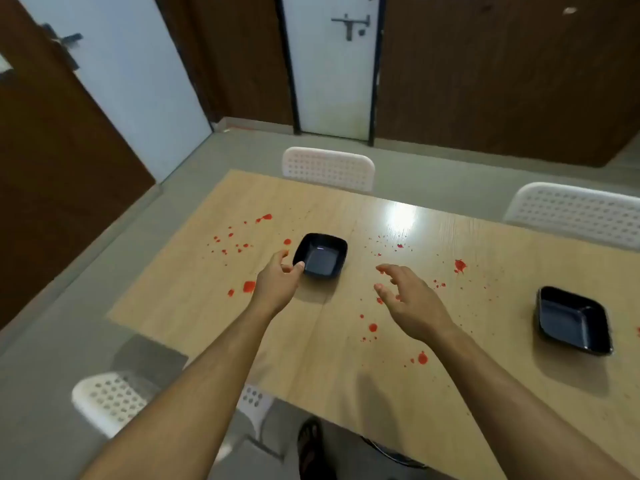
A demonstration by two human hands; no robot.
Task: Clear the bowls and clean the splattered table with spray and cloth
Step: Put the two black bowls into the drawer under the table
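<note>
Head view: left hand (277,282) at near bowl (320,255) rim

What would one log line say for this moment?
left hand: touching near bowl | right hand: open, hovering | far bowl: untouched | table: splattered red

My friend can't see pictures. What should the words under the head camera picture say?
A person's left hand grips the near corner of a black square bowl on a wooden table splattered with red drops. The right hand hovers open nearby, and a second black bowl sits farther right. White chairs stand around the table.
</note>
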